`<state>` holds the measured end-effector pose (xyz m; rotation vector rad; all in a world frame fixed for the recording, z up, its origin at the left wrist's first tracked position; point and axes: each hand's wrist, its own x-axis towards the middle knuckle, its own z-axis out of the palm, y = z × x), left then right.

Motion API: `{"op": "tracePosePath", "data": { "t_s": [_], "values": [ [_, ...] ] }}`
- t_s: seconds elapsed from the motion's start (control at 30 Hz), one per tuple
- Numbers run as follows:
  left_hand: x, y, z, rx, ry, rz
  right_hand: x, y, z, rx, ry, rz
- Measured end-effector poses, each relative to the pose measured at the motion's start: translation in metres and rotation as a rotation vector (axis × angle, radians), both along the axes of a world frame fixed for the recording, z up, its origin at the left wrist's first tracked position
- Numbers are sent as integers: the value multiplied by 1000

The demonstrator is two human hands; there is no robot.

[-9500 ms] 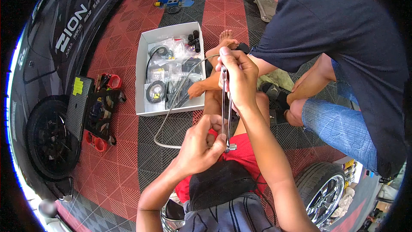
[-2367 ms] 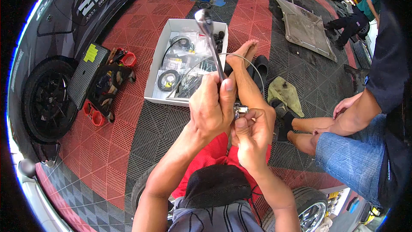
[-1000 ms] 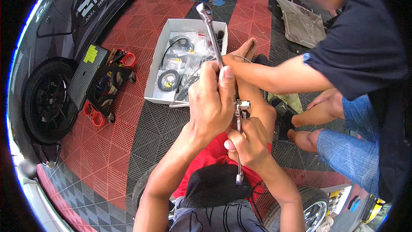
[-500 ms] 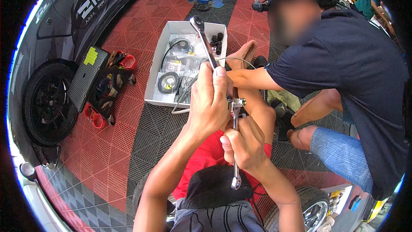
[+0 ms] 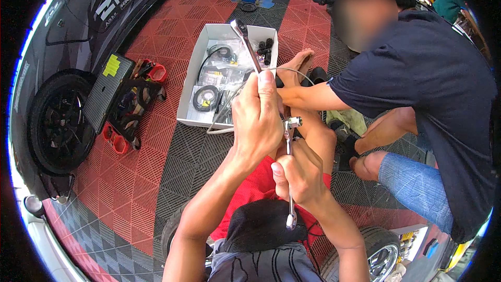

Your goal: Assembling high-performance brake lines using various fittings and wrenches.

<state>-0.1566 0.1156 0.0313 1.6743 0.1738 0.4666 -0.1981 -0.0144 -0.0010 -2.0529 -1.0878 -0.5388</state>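
My left hand is closed round a chrome wrench, its head slanting up and away toward the box. Lower and to the right, my right hand grips a second wrench, whose lower end hangs below the fist. At the upper end of this wrench, between both hands, sits a small metal fitting. A thin grey hose arcs behind my left hand; whether it joins the fitting is hidden. A co-worker's forearm reaches in behind my left hand, which covers that person's hand.
A white box of bagged parts and coiled cable lies ahead. To the left are an open tool case and a dark car's wheel. The co-worker sits close on the right. A loose tyre lies by my right elbow.
My hands and both wrenches keep nearly the same pose. The fitting has shifted slightly to the right and up, and its angle differs a little. The co-worker has hardly moved.
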Motion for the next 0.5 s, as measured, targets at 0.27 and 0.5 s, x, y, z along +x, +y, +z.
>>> {"op": "tracePosePath", "data": {
  "t_s": [0.27,0.5],
  "values": [
    [-3,-4,-17,7,26,14,-16,2,-5,112,183,-11],
    [3,-7,-24,15,-73,65,-24,9,5,179,393,-71]
  ]
}}
